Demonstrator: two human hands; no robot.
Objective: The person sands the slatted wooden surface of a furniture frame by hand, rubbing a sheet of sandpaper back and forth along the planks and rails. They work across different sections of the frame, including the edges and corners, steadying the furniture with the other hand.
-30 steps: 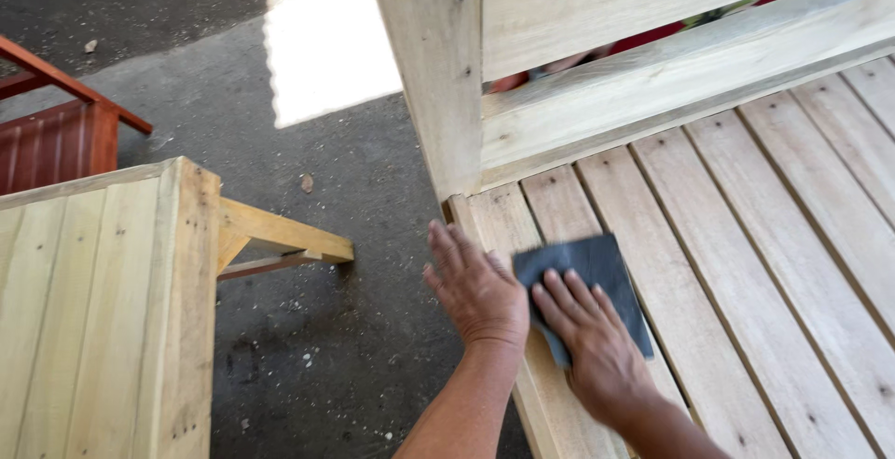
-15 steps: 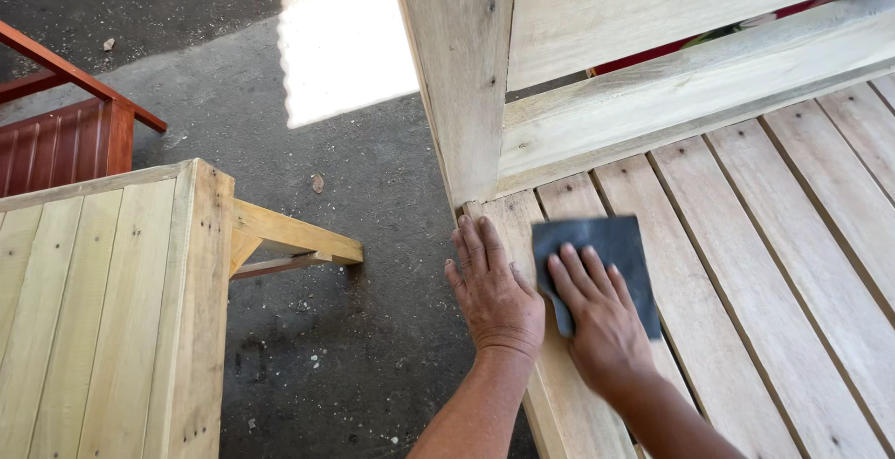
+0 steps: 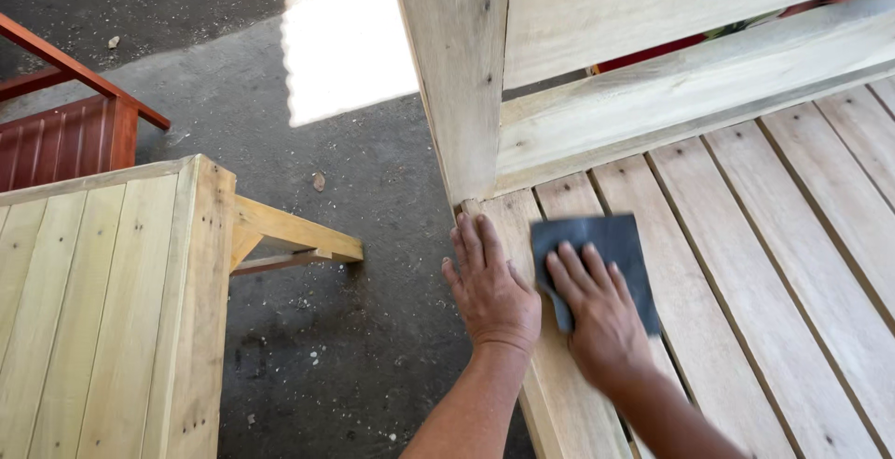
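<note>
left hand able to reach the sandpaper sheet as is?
Probably yes. The left hand lies flat on the outer slat, right beside the dark sandpaper sheet. Nothing sits between them; only the right hand covers the sheet's lower part, leaving its top edge free.

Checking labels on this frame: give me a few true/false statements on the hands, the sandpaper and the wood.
1. The right hand presses flat on the sandpaper. True.
2. The left hand holds a brush. False: it rests bare on the slats' edge.
3. The sandpaper is dark grey. True.
4. The sandpaper lies on the ground. False: it lies on the slats.
5. The post is painted red. False: it is bare pale wood.
</note>
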